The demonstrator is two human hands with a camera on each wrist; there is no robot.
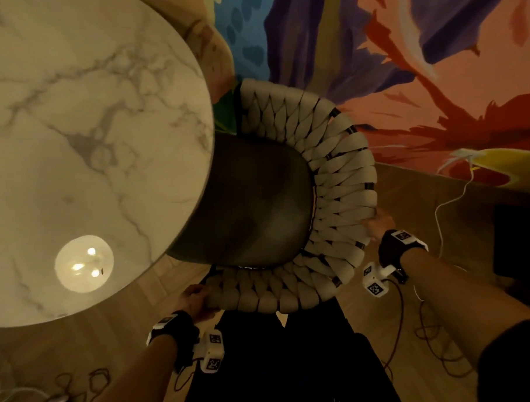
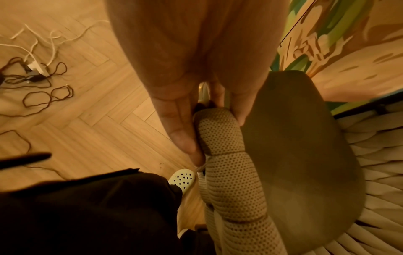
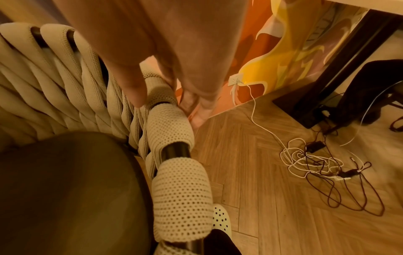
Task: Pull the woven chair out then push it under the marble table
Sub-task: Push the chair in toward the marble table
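Observation:
The woven chair (image 1: 332, 179) has a beige strap-wrapped curved back and a dark seat cushion (image 1: 257, 201). The front of its seat sits under the edge of the round marble table (image 1: 87, 132). My left hand (image 1: 195, 299) grips the wrapped rim at the chair's near left end, with the thumb on the outside and the fingers (image 2: 237, 110) curled over it on the seat side. My right hand (image 1: 377, 223) grips the rim (image 3: 170, 126) on the right side, thumb inside and fingers outside.
A colourful mural wall (image 1: 403, 58) stands just beyond the chair. Tangled cables (image 3: 322, 165) lie on the wooden floor at the right, more cables (image 2: 35, 74) at the left. My legs and pale perforated shoes (image 2: 183, 179) are right behind the chair. A dark furniture leg (image 3: 340, 69) stands at right.

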